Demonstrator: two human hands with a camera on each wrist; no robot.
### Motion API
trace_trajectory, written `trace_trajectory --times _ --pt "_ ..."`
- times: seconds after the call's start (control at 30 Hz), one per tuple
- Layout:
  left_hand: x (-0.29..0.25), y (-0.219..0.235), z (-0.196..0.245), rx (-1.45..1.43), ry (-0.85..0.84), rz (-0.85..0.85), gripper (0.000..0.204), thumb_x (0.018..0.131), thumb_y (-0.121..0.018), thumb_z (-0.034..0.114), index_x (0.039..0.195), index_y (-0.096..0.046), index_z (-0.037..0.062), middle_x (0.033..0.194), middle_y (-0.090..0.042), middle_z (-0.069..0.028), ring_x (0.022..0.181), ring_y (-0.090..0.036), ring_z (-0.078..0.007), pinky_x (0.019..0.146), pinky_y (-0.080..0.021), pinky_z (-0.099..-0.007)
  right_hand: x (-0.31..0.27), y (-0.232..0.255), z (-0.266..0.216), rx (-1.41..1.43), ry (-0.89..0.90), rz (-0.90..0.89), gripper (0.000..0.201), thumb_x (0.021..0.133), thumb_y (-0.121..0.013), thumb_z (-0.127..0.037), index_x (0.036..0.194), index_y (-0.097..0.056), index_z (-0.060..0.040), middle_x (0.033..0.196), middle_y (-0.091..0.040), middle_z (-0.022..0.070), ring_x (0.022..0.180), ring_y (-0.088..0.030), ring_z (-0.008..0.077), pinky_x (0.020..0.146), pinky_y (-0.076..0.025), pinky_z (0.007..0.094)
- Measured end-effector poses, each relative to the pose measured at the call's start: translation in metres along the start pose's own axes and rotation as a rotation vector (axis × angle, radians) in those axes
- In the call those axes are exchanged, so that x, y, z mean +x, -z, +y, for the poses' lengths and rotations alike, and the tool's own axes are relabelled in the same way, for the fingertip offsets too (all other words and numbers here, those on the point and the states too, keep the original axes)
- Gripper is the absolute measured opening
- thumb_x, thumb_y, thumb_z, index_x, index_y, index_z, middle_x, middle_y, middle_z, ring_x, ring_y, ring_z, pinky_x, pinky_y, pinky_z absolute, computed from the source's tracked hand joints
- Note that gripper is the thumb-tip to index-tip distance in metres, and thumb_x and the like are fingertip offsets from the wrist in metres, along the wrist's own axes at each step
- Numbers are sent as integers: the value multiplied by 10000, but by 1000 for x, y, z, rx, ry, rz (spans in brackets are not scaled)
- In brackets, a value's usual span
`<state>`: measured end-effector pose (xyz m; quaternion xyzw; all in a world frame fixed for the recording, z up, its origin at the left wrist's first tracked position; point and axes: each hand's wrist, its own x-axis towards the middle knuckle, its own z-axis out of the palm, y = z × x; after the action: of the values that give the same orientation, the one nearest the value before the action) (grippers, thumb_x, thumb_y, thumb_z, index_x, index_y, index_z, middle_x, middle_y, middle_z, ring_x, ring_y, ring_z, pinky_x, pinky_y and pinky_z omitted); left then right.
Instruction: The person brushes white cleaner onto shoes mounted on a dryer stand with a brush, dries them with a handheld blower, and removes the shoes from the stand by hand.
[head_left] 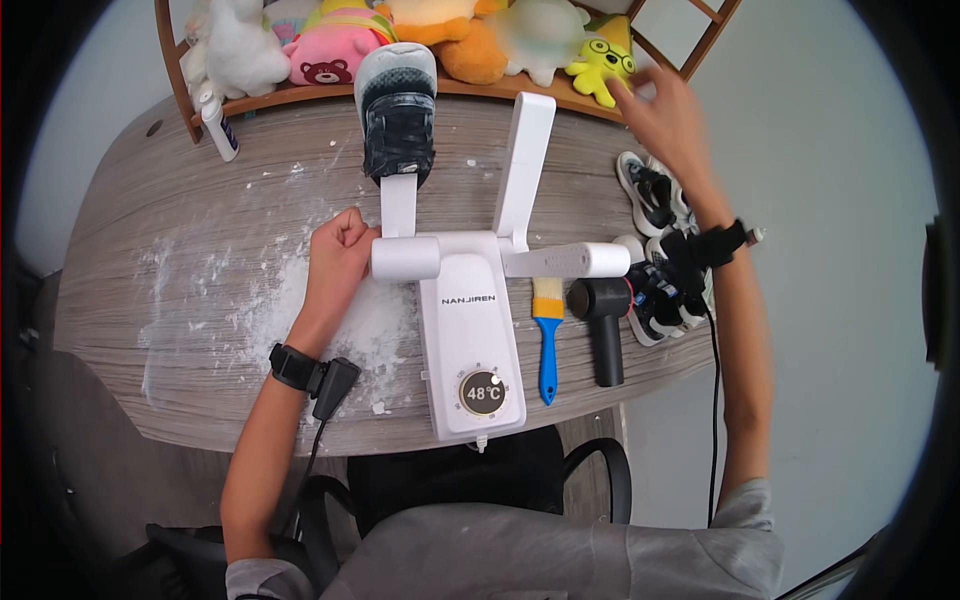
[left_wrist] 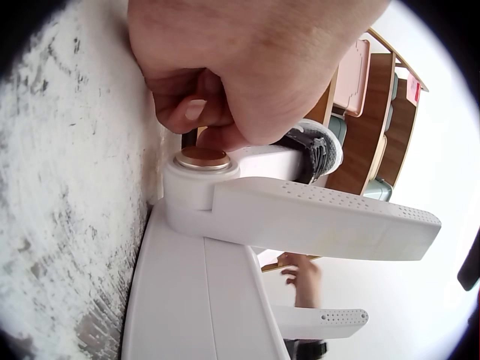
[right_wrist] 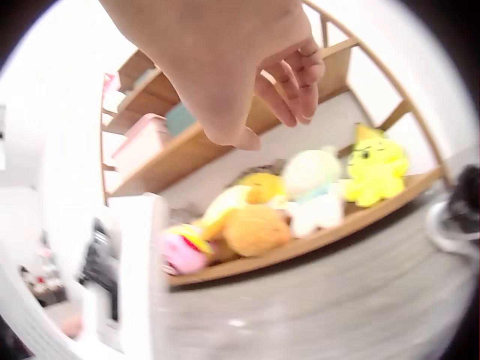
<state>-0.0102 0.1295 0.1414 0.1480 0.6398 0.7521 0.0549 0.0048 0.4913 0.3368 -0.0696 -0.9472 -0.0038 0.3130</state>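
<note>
A white shoe dryer (head_left: pixel 465 330) stands on the table, its round dial reading 48°C. One of its upright arms bears a black-and-grey sneaker (head_left: pixel 398 130). My left hand (head_left: pixel 338 262) is curled up beside the dryer's left joint. In the left wrist view, that hand (left_wrist: pixel 247 67) has its thumb and bent fingers right at a copper-coloured round cap (left_wrist: pixel 202 157); nothing shows gripped in it. My right hand (head_left: pixel 668 115) is raised, overlapping the shelf's right end beside a yellow plush toy (head_left: pixel 600 72). In the right wrist view its fingers (right_wrist: pixel 289 82) are relaxed and hold nothing.
Right of the dryer lie a blue-handled brush (head_left: pixel 547 345) and a black handheld blower (head_left: pixel 605 335). Several sneakers (head_left: pixel 650 200) are at the table's right edge. A white bottle (head_left: pixel 220 128) stands back left, by a wooden shelf (head_left: pixel 275 95) of plush toys. White powder (head_left: pixel 290 300) covers the left tabletop.
</note>
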Motion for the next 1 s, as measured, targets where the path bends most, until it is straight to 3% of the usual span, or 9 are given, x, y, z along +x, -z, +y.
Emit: trace_trajectory --times 0.1,0.27,0.43,0.5,0.53,0.6,0.8,0.93,1.0 --pt "0 -2 2 -7 7 8 391 910 -602 -11 680 -329 149 622 -417 78 539 -351 -2 453 -277 -222 18 24 -82 475 324 -165 451 934 -664 -419 1108 -706 -6 1015 -714 174 889 -677 326 809 -521 408" --pt "1 -1 -1 -12 26 19 396 907 -607 -15 680 -324 144 620 -410 78 545 -354 -7 464 -300 -216 22 0 -155 242 679 -133 436 945 -660 -380 1187 -665 -18 980 -708 173 886 -672 331 806 -512 409" --pt "4 3 -7 25 -19 16 392 895 -612 -8 676 -320 137 617 -392 71 530 -352 -27 457 -311 -236 34 -1 -164 251 685 -254 362 958 -639 -320 1162 -639 -22 945 -689 176 888 -655 358 808 -507 426" --pt "5 2 -5 30 -5 -6 391 895 -611 -6 677 -320 138 618 -388 71 529 -348 -27 455 -308 -238 36 7 -161 331 650 -58 288 956 -616 -298 1104 -649 -53 991 -701 185 994 -665 371 866 -501 472" --pt "4 1 -3 43 -7 2 389 897 -609 -5 678 -320 138 617 -385 72 529 -346 -26 454 -305 -238 39 19 -157 325 645 -62 288 956 -616 -298 1104 -649 -53 991 -701 185 994 -665 371 866 -501 472" --pt "1 0 -1 50 -1 8 388 899 -607 -5 679 -320 138 617 -382 72 529 -343 -24 453 -303 -238 48 56 -150 294 664 328 317 1006 -573 -183 1213 -577 56 911 -695 207 815 -685 299 718 -536 410" --pt "3 1 -5 61 -14 6 393 910 -604 -1 683 -315 137 617 -377 72 533 -326 -18 455 -290 -238 78 99 -64 323 228 151 366 1018 -574 -254 1300 -554 -22 1229 -641 251 1109 -640 348 918 -501 422" --pt "3 2 -5 75 -16 11 398 913 -607 2 684 -312 137 619 -370 76 542 -322 -15 461 -274 -233 90 42 49 202 396 3 313 1028 -545 -239 1269 -547 -39 1044 -659 148 938 -636 259 843 -494 408" --pt "4 1 -5 73 -12 8 400 913 -608 2 683 -311 138 620 -369 78 546 -323 -13 463 -270 -231 76 10 83 154 217 -228 311 1035 -513 -190 1311 -521 -50 1072 -651 166 981 -625 272 881 -486 402"
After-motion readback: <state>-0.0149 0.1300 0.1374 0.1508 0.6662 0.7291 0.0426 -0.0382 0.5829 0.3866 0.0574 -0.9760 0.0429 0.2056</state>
